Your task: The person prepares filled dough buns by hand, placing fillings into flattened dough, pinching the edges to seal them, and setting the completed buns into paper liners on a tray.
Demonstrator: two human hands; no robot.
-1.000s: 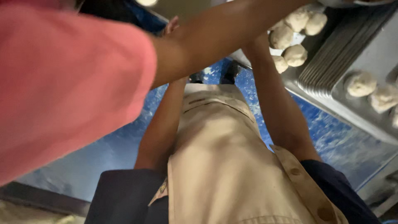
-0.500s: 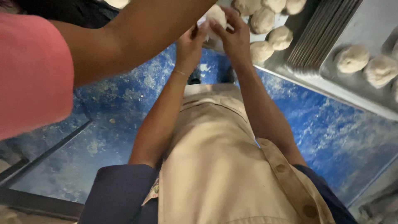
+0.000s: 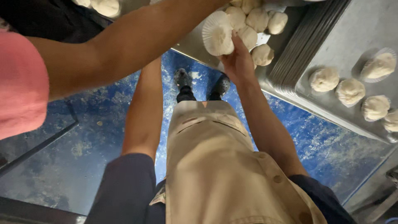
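My right hand (image 3: 237, 59) reaches up to the steel table edge (image 3: 195, 43) and grips a round dough ball sitting in a white fluted paper liner (image 3: 217, 34). Just right of it lies a pile of bare dough balls (image 3: 258, 20). My left forearm (image 3: 143, 112) stretches up the same way, but the hand is hidden behind a co-worker's bare arm (image 3: 137, 39) that crosses the top of the view from a pink sleeve (image 3: 20, 83).
A stack of steel baking trays (image 3: 290, 62) stands at the right; the top tray (image 3: 356, 29) carries several dough pieces (image 3: 350, 91), one in a paper liner (image 3: 378, 66). Below are my beige apron (image 3: 211, 166), dark shoes (image 3: 182, 78) and a flour-dusted blue floor (image 3: 315, 141).
Both my hands were together on a dough ball half a second ago. Now the right hand alone holds a dough ball in a paper liner, and the left hand has slipped behind the co-worker's arm.
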